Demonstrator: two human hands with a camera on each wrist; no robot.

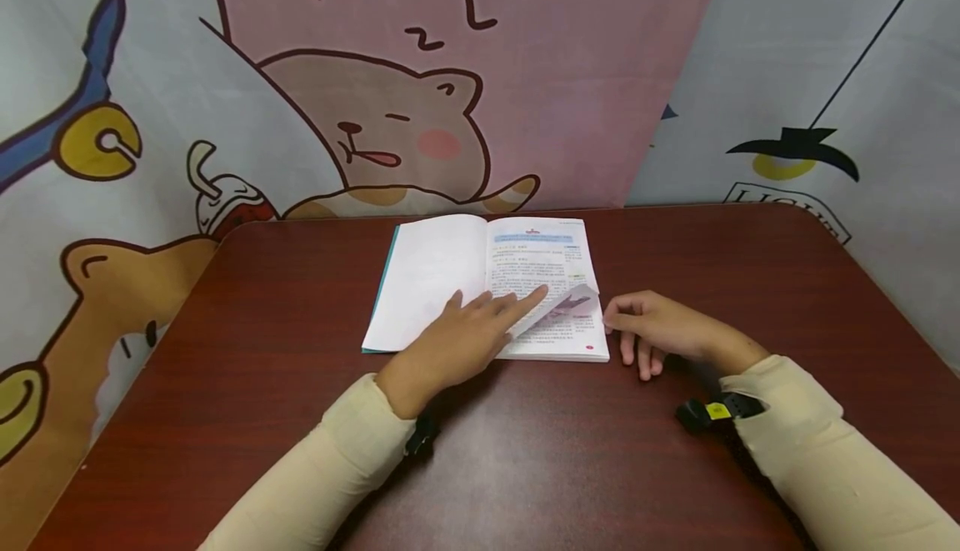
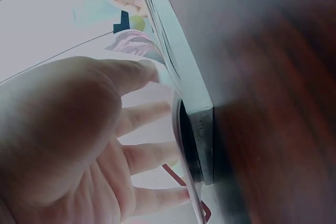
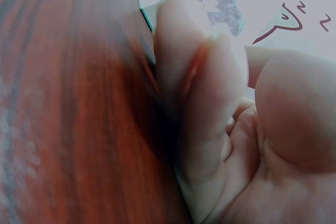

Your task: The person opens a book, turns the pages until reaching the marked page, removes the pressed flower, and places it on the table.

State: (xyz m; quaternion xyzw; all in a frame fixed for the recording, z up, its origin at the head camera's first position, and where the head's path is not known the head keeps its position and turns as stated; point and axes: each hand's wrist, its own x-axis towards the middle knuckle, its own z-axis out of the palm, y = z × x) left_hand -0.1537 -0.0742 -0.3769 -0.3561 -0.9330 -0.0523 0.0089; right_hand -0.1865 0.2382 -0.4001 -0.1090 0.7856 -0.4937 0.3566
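Observation:
An open book [image 1: 442, 272] lies on the table, its left page blank white and its right page printed. My left hand [image 1: 457, 343] rests across the lower middle of the book with fingers spread and fairly straight. Beside its index finger, the lower part of a page [image 1: 577, 301] curls up, showing a purplish picture. In the left wrist view, the left thumb [image 2: 134, 74] touches the paper near the book's lower edge. At the book's right edge is my right hand [image 1: 667, 326], fingers bent, thumb and index fingertip close together. Whether they pinch a sheet is hidden in the right wrist view.
The dark red-brown wooden table [image 1: 562, 459] extends around the book on all sides. Behind it hangs a cloth backdrop [image 1: 585, 76] with cartoon animals. Black bands sit on both wrists, the right one [image 1: 720, 409] with a yellow label.

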